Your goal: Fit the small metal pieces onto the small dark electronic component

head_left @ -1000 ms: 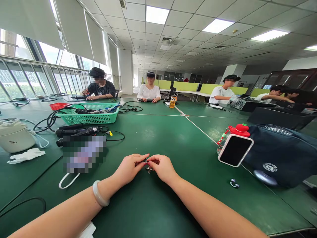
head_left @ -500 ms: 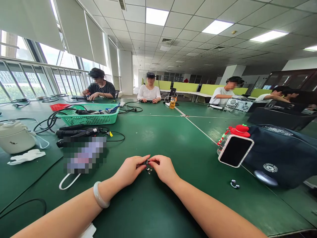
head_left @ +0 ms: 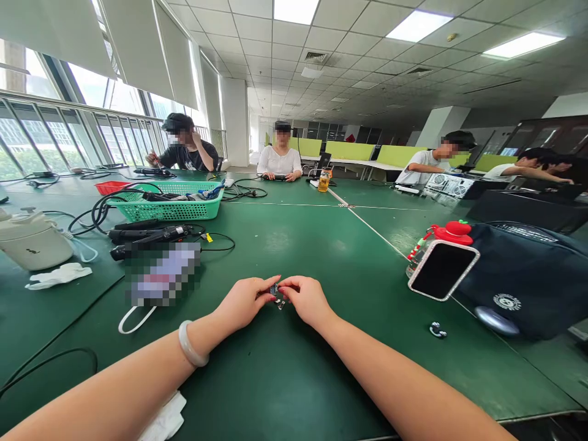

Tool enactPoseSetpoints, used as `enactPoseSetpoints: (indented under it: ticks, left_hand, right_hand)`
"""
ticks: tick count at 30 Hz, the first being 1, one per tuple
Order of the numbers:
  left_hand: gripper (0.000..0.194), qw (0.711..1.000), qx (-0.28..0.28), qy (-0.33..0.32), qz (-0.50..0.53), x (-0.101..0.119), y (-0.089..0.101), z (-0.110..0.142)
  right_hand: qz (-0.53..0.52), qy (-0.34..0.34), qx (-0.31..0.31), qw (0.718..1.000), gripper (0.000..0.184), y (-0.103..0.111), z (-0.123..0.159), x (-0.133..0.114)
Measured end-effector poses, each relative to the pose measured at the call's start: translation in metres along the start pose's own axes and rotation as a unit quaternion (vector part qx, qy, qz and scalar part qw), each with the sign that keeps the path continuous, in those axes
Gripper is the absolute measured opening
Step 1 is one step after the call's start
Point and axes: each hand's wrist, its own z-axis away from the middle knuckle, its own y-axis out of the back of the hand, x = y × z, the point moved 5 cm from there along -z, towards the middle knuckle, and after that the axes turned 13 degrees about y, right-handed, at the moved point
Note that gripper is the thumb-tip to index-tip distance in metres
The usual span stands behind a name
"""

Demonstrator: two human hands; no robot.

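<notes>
My left hand [head_left: 245, 301] pinches a small dark piece [head_left: 274, 290], which looks like an electronic part, between thumb and fingers. From the other side, the fingertips of my right hand [head_left: 307, 301] close on the same piece, and the two hands nearly touch. Just below the fingers, small shiny bits [head_left: 280, 303] show; whether they hang from the piece or lie on the table I cannot tell. A pale bangle [head_left: 189, 344] circles my left wrist.
On the green table [head_left: 294, 380], a mint basket [head_left: 172, 211] of cables and a patterned pouch [head_left: 165, 275] are at left. A phone [head_left: 443, 269] leans by a dark bag [head_left: 528, 275] at right. Earbuds [head_left: 438, 330] lie nearer. Tissue [head_left: 168, 416] sits under my left forearm. Several people sit beyond.
The view has tipped down slightly, so everything sits a little higher. My hands stay together, with the dark piece showing more clearly. The person at far left has raised a hand to the head.
</notes>
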Motion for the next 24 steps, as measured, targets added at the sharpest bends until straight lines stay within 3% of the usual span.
enactPoseSetpoints:
  ticks: [9, 15, 24]
  left_hand:
    - [0.041, 0.999, -0.002, -0.027, 0.041, 0.001, 0.001, 0.001]
    - [0.04, 0.99, -0.055, -0.014, 0.131, 0.006, 0.003, 0.005]
    - [0.037, 0.989, -0.067, -0.021, 0.129, 0.011, 0.007, 0.007]
  right_hand:
    - [-0.013, 0.01, -0.012, 1.0, 0.013, -0.001, 0.002, -0.008]
    - [-0.057, 0.008, -0.035, 0.998, 0.012, -0.004, 0.003, -0.008]
    - [-0.044, 0.03, -0.084, 0.995, 0.012, -0.005, 0.004, -0.012]
